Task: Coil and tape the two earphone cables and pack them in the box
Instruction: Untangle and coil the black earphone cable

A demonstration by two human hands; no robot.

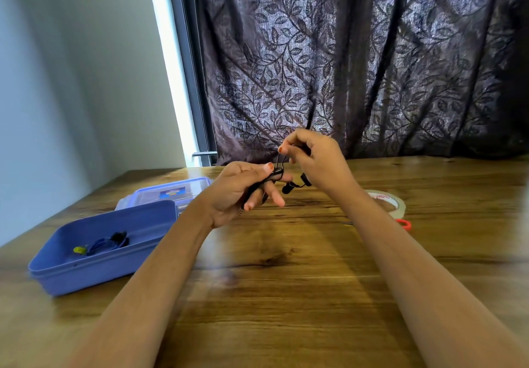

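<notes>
A black earphone cable [289, 187] is wound around the fingers of my left hand [243, 193], held above the wooden table. My right hand [315, 158] pinches a strand of the same cable just above and to the right, and two black earbuds dangle below it. The open blue box [86, 270] stands at the left of the table. Inside it lies a coiled blue earphone cable [106, 243] with a yellow tag. A roll of clear tape [389, 200] lies on the table behind my right forearm.
The box's lid [169, 191] lies flat behind the box. A small orange ring-shaped thing [405, 223] shows past my right forearm, partly hidden. The wooden table [286, 281] ends at a dark leaf-patterned curtain [357, 67]; a wall stands at the left.
</notes>
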